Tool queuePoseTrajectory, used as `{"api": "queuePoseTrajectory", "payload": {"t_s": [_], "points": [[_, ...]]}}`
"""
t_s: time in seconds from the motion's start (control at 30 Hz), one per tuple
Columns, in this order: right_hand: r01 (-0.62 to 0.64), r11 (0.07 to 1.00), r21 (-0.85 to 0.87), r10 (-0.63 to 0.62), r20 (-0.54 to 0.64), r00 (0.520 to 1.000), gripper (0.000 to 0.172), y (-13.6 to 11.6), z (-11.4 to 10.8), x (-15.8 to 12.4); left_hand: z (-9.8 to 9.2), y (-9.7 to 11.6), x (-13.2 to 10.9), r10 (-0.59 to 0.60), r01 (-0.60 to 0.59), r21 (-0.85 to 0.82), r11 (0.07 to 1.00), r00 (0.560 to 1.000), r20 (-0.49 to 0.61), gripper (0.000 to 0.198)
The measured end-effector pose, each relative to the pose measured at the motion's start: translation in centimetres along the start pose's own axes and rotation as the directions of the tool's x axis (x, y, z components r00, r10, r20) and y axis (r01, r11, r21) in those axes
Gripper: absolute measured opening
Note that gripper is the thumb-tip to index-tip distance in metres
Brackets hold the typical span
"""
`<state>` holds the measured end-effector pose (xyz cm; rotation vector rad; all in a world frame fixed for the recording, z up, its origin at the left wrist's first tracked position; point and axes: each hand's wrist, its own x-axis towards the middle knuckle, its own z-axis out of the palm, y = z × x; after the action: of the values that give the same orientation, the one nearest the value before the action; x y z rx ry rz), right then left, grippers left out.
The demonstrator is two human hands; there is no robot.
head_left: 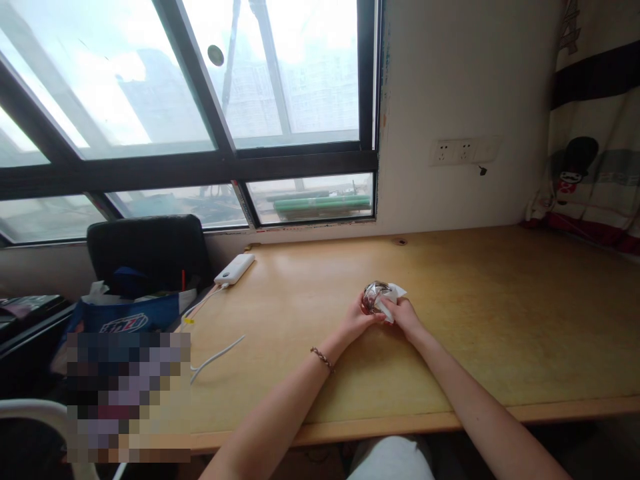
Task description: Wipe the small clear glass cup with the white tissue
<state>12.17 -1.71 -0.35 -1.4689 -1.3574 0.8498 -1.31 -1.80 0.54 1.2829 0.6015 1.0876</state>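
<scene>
Above the middle of the wooden table, my left hand (361,321) is closed round the left side of a small, rounded, shiny silvery object (375,291) with dark reflections. Its exact kind is too small to tell. My right hand (407,320) pinches a white tissue (396,292) and presses it against the object's right side. One corner of the tissue sticks out beyond the fingers. Both hands meet at the object, and its underside is hidden by them.
The wooden table (500,320) reaches to the wall. On its left lie a white power bank (235,269) and a white cable (217,358). A black chair (147,247) and a blue bag (125,320) stand left. Sockets (466,151) are on the wall.
</scene>
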Motion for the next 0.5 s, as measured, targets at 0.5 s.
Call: {"api": "queuePoseTrajectory", "payload": {"t_s": [0.5], "points": [[0.363, 0.895, -0.260, -0.420, -0.220, 0.880, 0.021, -2.4, -1.9, -2.1, -0.5, -0.4, 0.2, -0.349, 0.347, -0.382, 0.856, 0.935, 0.066, 0.021]]}}
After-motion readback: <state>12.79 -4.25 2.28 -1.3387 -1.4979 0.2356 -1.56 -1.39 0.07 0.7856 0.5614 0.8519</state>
